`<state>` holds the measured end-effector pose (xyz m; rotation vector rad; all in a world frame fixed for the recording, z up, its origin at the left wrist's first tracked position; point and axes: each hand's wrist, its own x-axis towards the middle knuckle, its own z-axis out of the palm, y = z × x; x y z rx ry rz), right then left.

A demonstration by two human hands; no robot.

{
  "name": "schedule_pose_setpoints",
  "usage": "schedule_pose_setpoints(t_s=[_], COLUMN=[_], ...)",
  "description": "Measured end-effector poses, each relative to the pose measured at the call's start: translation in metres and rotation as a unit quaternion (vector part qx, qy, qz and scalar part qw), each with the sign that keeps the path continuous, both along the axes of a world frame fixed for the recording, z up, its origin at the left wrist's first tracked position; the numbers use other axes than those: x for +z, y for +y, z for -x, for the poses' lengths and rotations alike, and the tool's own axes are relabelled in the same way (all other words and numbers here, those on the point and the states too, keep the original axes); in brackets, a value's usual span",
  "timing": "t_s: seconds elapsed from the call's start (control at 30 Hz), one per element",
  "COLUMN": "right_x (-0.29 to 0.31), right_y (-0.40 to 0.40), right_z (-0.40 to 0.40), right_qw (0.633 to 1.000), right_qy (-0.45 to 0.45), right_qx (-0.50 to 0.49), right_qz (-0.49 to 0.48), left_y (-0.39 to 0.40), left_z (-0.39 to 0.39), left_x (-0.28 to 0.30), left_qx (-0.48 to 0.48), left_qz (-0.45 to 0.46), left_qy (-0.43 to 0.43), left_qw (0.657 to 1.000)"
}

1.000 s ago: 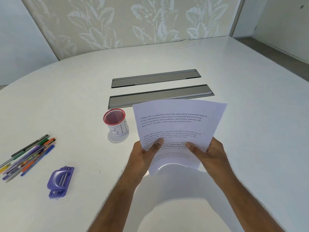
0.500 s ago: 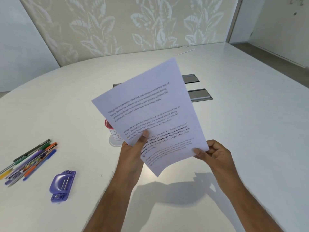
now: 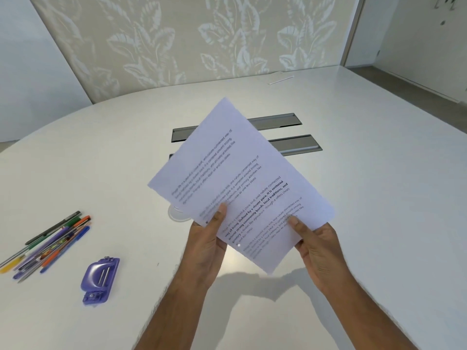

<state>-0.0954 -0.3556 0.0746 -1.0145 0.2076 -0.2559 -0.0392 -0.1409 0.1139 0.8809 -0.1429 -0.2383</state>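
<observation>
A stack of white printed sheets (image 3: 242, 173) is held up above the white table (image 3: 379, 198), turned diagonally with its top corner pointing away. My left hand (image 3: 207, 246) grips its lower left edge, thumb on the printed face. My right hand (image 3: 318, 251) pinches the lower right edge, thumb on top. The paper hides most of a cup; only its round white coaster (image 3: 177, 214) shows at the paper's left edge.
A purple hole punch (image 3: 99, 280) lies at the left front. Several coloured pens (image 3: 48, 245) lie in a loose bunch further left. Two grey cable-slot lids (image 3: 290, 144) sit in the table's middle behind the paper. A thin white strip (image 3: 281, 80) lies at the far edge.
The sheets were lifted and rotated counter-clockwise from nearly upright text to a steep diagonal. My right hand came back onto the lower right edge. The paper now covers the red-rimmed cup.
</observation>
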Motion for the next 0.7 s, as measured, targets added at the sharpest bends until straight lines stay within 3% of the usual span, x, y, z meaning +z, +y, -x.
schedule_pose_setpoints(t_s=[0.2,0.33,0.5,0.6,0.7], right_x=[0.0,0.001,0.009,0.019,0.026], right_y=[-0.025,-0.036,-0.041,-0.04,-0.041], right_z=[0.004,0.006,0.007,0.005,0.001], right_qw=[0.994,0.983,0.968,0.959,0.953], right_qy=[0.014,0.027,0.025,0.017,0.006], right_qx=[-0.062,-0.081,-0.078,-0.086,-0.085], right_qz=[0.094,0.16,0.236,0.269,0.292], left_y=[0.041,0.066,0.07,0.06,0.053], left_z=[-0.013,-0.018,-0.016,-0.015,-0.013], left_x=[-0.002,-0.006,-0.005,-0.003,-0.004], left_qx=[0.055,0.084,0.082,0.083,0.093], left_qz=[-0.019,-0.128,-0.317,-0.376,-0.376], left_qy=[-0.009,-0.03,-0.075,-0.089,-0.086], left_qw=[0.998,0.988,0.942,0.919,0.918])
